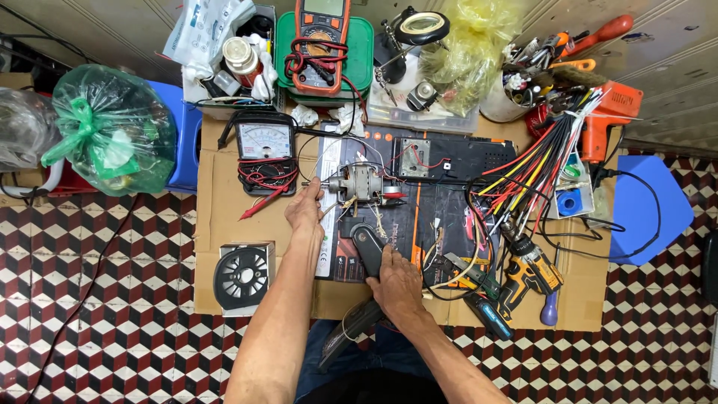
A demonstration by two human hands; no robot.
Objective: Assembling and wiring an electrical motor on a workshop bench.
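Note:
A small electric motor (363,182) with copper windings and loose wires lies on a dark mat (441,202) on cardboard. My left hand (307,208) grips the motor's shaft end on its left side. Just below the motor, my right hand (395,280) holds a black handled tool (366,247), whose head points up toward the motor.
An analogue meter (264,144) with red leads sits left of the motor, a digital multimeter (321,37) behind it. A black fan grille (241,275) lies at the left front. A wire bundle (538,161), a yellow drill (529,271), screwdrivers (490,318) and an orange tool (607,120) crowd the right.

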